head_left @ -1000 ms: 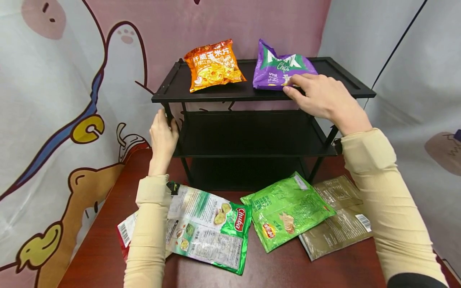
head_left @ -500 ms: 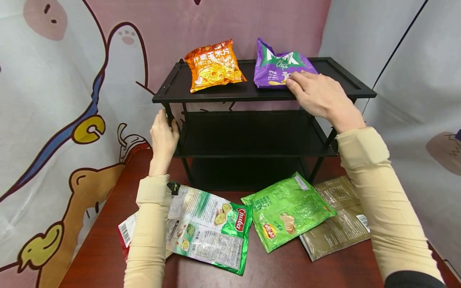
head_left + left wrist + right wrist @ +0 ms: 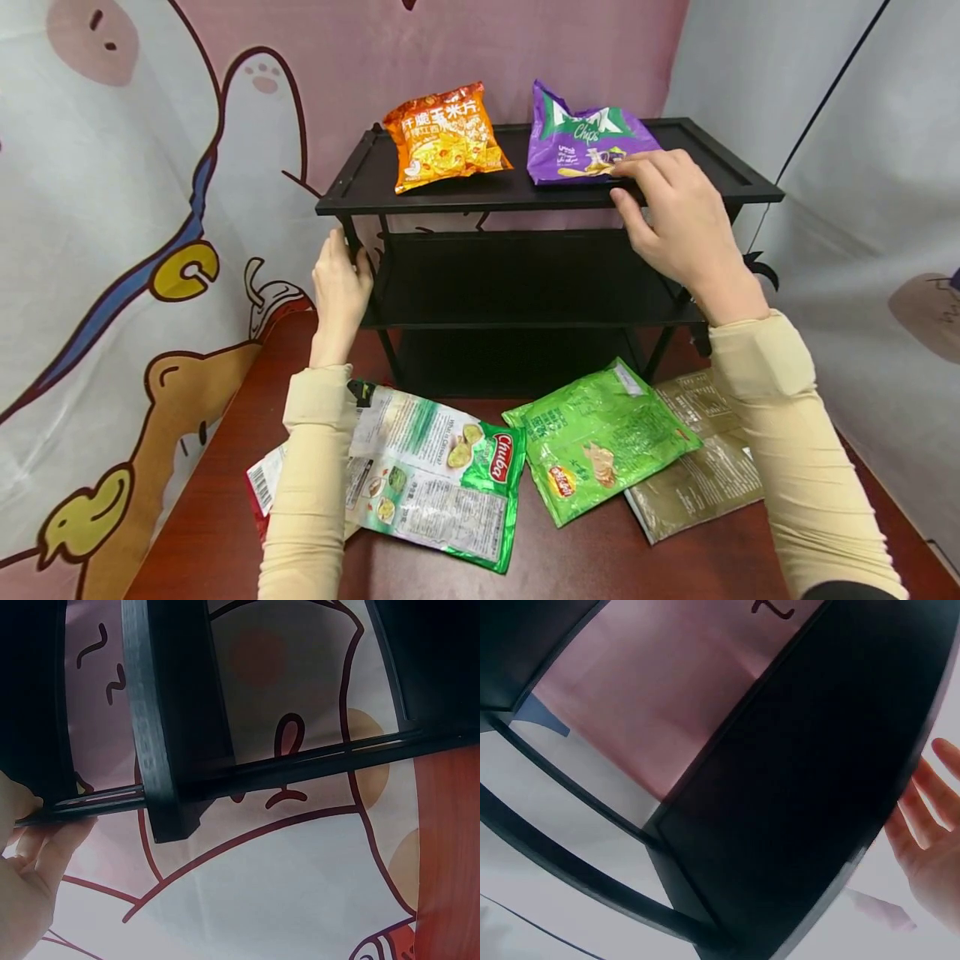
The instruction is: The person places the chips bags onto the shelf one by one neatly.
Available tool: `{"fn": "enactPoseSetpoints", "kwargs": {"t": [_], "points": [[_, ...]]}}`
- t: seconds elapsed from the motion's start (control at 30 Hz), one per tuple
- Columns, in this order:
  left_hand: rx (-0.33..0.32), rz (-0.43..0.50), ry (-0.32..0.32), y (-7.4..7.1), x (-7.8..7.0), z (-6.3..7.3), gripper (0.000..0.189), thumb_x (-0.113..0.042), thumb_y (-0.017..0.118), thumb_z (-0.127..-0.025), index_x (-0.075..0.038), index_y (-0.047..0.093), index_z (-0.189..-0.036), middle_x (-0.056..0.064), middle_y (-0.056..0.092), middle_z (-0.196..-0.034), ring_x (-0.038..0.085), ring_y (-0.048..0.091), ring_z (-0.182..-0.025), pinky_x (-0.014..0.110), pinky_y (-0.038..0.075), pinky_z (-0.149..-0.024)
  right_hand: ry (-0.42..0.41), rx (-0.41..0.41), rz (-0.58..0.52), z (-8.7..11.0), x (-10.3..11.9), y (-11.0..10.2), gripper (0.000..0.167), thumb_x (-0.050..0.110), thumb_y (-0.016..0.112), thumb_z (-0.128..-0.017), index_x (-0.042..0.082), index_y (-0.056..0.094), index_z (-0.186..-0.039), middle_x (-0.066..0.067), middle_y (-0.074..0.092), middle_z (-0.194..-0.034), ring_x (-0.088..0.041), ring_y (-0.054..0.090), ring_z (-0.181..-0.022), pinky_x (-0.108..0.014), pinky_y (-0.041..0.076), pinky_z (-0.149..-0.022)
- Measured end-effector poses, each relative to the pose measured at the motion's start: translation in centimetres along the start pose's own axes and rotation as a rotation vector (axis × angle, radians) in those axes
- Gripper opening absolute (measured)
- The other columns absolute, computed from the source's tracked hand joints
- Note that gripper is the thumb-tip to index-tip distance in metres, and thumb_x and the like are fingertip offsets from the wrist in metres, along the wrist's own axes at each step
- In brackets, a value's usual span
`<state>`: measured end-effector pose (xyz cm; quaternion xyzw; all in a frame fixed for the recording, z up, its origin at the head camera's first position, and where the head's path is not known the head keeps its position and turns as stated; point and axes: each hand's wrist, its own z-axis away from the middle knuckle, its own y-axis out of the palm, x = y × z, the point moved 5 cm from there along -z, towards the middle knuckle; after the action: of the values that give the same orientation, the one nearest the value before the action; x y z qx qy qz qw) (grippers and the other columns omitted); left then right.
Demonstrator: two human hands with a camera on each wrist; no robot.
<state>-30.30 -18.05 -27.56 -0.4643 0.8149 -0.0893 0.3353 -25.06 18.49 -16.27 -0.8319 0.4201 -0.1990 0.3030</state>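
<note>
My left hand (image 3: 341, 279) grips the left front post (image 3: 97, 805) of a black three-tier shelf (image 3: 480, 200), just under its top board. On that board, a purple chip bag (image 3: 562, 154) leans back with its printed front towards me. My right hand (image 3: 678, 221) is at the bag's lower right corner, fingertips right at its surface and thumb lower, apart from the bag. Its fingers are spread and loosely bent in the right wrist view, where the bag is mostly hidden by the board. To the left on the same board sits an orange snack bag (image 3: 444, 140).
Below the shelf, on the red-brown table (image 3: 585, 558), lie a green-and-white Chuba bag (image 3: 442, 475), a bright green bag (image 3: 600, 442) and a brown bag (image 3: 697, 475). A red-and-white packet (image 3: 264, 483) is partly covered by my left sleeve. Printed cloth hangs behind and beside.
My right hand presses closer to the purple bag half a second ago, then draws back and slightly down with the thumb parting from it. The left hand stays put.
</note>
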Motion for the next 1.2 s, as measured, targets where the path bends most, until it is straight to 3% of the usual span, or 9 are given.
{"fn": "enactPoseSetpoints", "kwargs": {"t": [0.23, 0.33, 0.43, 0.77, 0.9, 1.07, 1.13, 1.2], "points": [[0.012, 0.000, -0.015, 0.1, 0.0, -0.1, 0.020, -0.009, 0.052, -0.094, 0.008, 0.051, -0.106, 0.023, 0.054, -0.084, 0.043, 0.058, -0.075, 0.052, 0.045, -0.064, -0.131, -0.209, -0.022, 3.4, 0.9, -0.3, 0.019, 0.007, 0.055, -0.089, -0.005, 0.066, -0.099, -0.022, 0.062, -0.103, -0.039, 0.052, -0.092, -0.047, 0.040, -0.083], [0.017, -0.002, -0.021, 0.1, 0.0, -0.2, 0.021, -0.009, 0.052, -0.094, 0.008, 0.051, -0.107, 0.023, 0.054, -0.084, 0.043, 0.058, -0.076, 0.052, 0.045, -0.065, -0.169, -0.219, -0.027, 5.1, 1.1, 0.4, 0.018, 0.005, 0.054, -0.089, -0.005, 0.066, -0.097, -0.023, 0.061, -0.099, -0.039, 0.051, -0.086, -0.047, 0.041, -0.077], [0.012, -0.007, -0.021, 0.0, 0.0, -0.2, 0.021, -0.009, 0.052, -0.094, 0.007, 0.051, -0.108, 0.024, 0.054, -0.085, 0.043, 0.057, -0.076, 0.053, 0.044, -0.065, -0.223, -0.160, -0.029, 6.9, 1.3, 1.7, 0.017, 0.005, 0.054, -0.088, -0.004, 0.065, -0.097, -0.022, 0.059, -0.098, -0.037, 0.052, -0.083, -0.046, 0.042, -0.072], [0.013, 0.004, -0.012, 0.1, 0.1, -0.2, 0.021, -0.010, 0.052, -0.094, 0.007, 0.051, -0.106, 0.024, 0.054, -0.085, 0.043, 0.058, -0.076, 0.052, 0.045, -0.066, -0.312, 0.207, -0.057, 14.9, 1.5, 8.8, 0.024, 0.008, 0.069, -0.078, 0.007, 0.065, -0.101, -0.008, 0.062, -0.096, -0.022, 0.057, -0.083, -0.037, 0.045, -0.068], [0.007, 0.004, -0.010, 0.0, 0.1, -0.2, 0.022, -0.010, 0.052, -0.094, 0.007, 0.051, -0.107, 0.024, 0.054, -0.085, 0.043, 0.058, -0.077, 0.053, 0.045, -0.066, -0.298, 0.466, -0.064, 18.6, 1.7, 11.5, 0.031, 0.020, 0.073, -0.078, 0.013, 0.064, -0.107, -0.002, 0.064, -0.100, -0.020, 0.060, -0.091, -0.038, 0.050, -0.077], [0.009, 0.003, -0.017, 0.1, 0.2, -0.1, 0.022, -0.011, 0.052, -0.094, 0.007, 0.051, -0.107, 0.024, 0.054, -0.085, 0.043, 0.058, -0.077, 0.053, 0.045, -0.066, -0.194, 0.852, -0.056, 22.7, 1.8, 13.6, 0.057, 0.039, 0.075, -0.076, 0.020, 0.055, -0.126, -0.002, 0.058, -0.119, -0.028, 0.056, -0.110, -0.049, 0.048, -0.091], [0.010, 0.002, -0.017, 0.1, 0.2, -0.1, 0.022, -0.011, 0.052, -0.094, 0.007, 0.051, -0.107, 0.024, 0.054, -0.085, 0.043, 0.058, -0.076, 0.053, 0.045, -0.066, -0.164, 0.950, -0.057, 23.9, 1.8, 13.9, 0.066, 0.045, 0.076, -0.072, 0.023, 0.052, -0.129, -0.003, 0.054, -0.123, -0.029, 0.053, -0.113, -0.051, 0.046, -0.092], [0.011, 0.000, -0.016, 0.1, 0.2, -0.1, 0.022, -0.011, 0.052, -0.094, 0.007, 0.051, -0.107, 0.024, 0.054, -0.085, 0.043, 0.058, -0.076, 0.053, 0.045, -0.066, -0.164, 0.996, -0.052, 24.7, 1.9, 14.2, 0.073, 0.048, 0.078, -0.067, 0.024, 0.051, -0.130, -0.004, 0.051, -0.124, -0.028, 0.052, -0.113, -0.051, 0.046, -0.090]]}}
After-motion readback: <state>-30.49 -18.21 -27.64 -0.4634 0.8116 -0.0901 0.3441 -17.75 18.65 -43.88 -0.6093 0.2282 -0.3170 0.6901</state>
